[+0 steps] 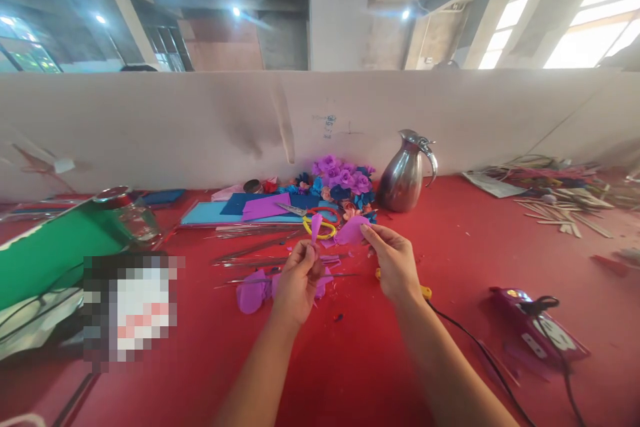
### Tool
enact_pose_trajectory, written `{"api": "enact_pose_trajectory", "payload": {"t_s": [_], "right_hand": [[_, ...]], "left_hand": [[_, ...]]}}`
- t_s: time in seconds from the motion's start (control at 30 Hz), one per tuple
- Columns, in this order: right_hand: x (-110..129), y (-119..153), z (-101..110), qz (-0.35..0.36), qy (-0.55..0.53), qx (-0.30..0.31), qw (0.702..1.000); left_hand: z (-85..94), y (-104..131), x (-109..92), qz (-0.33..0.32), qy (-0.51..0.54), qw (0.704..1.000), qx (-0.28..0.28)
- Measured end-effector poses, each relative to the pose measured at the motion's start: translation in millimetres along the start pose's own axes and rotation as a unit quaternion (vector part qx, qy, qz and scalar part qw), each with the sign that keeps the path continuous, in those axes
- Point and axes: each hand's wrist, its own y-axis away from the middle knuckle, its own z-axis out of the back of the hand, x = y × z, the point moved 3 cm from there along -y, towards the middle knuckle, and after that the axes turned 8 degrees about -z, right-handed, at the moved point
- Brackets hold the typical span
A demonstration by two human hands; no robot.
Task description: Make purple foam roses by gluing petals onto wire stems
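Note:
My left hand [299, 275] pinches the base of a small rolled purple paper bud [315, 227], which points upward. Between the thumb and fingers of my right hand [395, 255] is a purple paper petal [351, 231], held flat to the right of the bud and apart from it. Below my left hand lie loose purple petals [253, 291] on the red table, partly hidden by the hand. Thin wires [255, 260] are spread to its left. Just beyond both hands rest scissors [320, 227] with yellow and red handles.
Purple and blue paper flowers [345, 177] are heaped by the wall, beside a steel jug [403, 173]. Coloured paper sheets [210, 213] lie left of them. A glass jar [133, 213] stands at left, a corded power strip [540, 327] at right, and wooden sticks [565, 207] at far right.

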Motion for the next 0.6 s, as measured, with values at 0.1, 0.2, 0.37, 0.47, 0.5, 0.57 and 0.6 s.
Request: {"api": "enact_pose_trajectory", "payload": {"t_s": [0.1,0.2,0.37,0.47,0.5,0.57,0.6], "right_hand": [[-1,0,-1,-0.009,0.008,0.003,1.0],[0,0,-2,0.007,0.005,0.006,1.0],[-2,0,-1,0.019,-0.006,0.003,1.0],[-5,0,-3,0.017,-0.018,0.015,1.0],[-6,0,-5,0.016,-0.023,0.023,0.999],[-8,2,-8,0.016,-0.029,0.04,0.999],[-9,3,-9,0.016,-0.03,0.048,0.998]], "left_hand": [[1.6,0,5,0.035,0.023,0.999,-0.031],[2.1,0,9,0.049,0.034,0.998,-0.029],[2.1,2,14,0.078,0.033,0.996,0.005],[3.2,3,16,0.084,0.034,0.996,0.003],[3.2,3,16,0.085,0.04,0.996,0.005],[2.3,3,17,0.086,0.06,0.994,0.014],[1.7,3,17,0.088,0.068,0.994,0.017]]}}
